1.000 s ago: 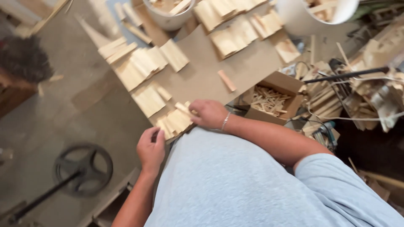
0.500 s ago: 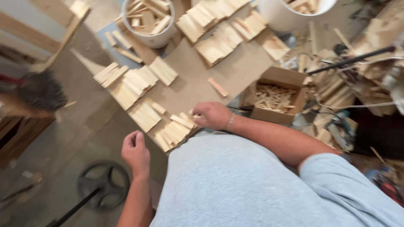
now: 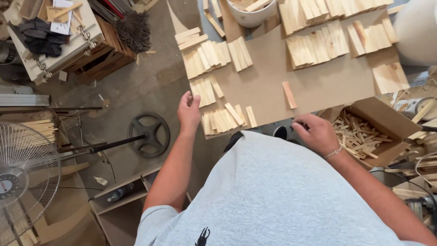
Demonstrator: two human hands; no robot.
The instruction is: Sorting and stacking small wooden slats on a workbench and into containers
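A brown cardboard sheet [image 3: 268, 86] lies on the floor and carries rows of small flat wooden pieces. My left hand [image 3: 188, 111] hovers at its near left edge, fingers loosely curled, holding nothing, beside a short row of wooden pieces [image 3: 226, 120]. My right hand [image 3: 315, 133] hangs between the sheet's near edge and an open cardboard box [image 3: 384, 119] full of thin wood sticks; its fingers are curled and I cannot see whether they hold a piece. A single wooden piece [image 3: 289, 94] lies alone mid-sheet.
A white bucket [image 3: 251, 16] with wood scraps stands at the far edge. A fan [image 3: 22, 175] and its round black base [image 3: 149, 135] are on the left. A wooden crate [image 3: 98, 54], a broom head [image 3: 134, 32] and scattered offcuts [image 3: 419, 150] surround the sheet.
My right hand has left the near row of pieces and moved right toward the box. My left hand has risen to the sheet's left edge. The view has shifted.
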